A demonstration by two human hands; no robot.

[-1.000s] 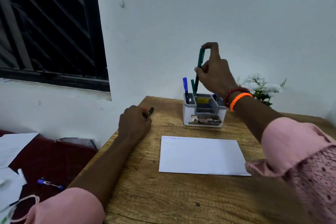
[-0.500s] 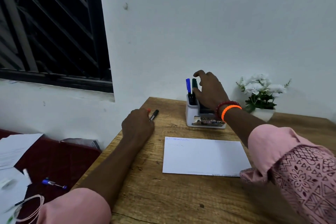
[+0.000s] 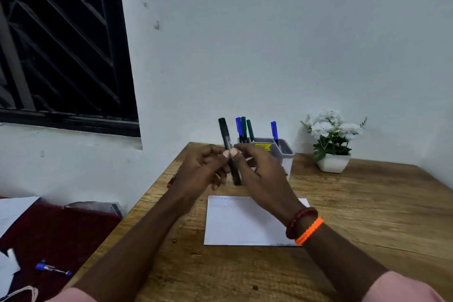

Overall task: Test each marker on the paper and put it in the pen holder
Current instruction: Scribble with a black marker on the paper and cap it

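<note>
Now both hands, left [image 3: 203, 169] and right [image 3: 263, 174], pinch a black marker [image 3: 229, 151] upright above the paper [image 3: 235, 225]. Holder [image 3: 285, 157] at 12 o'clock of paper, four markers inside; red marker [image 3: 172, 178] at its 10 o'clock.

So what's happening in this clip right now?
A person sits at a wooden table, holding a black marker upright between both hands, left hand and right hand, above a sheet of white paper with faint marks near its top edge. Two blue and two green markers stand in the pen holder behind. A red-tipped marker lies by the table's left edge. Whether the cap is on is unclear.
</note>
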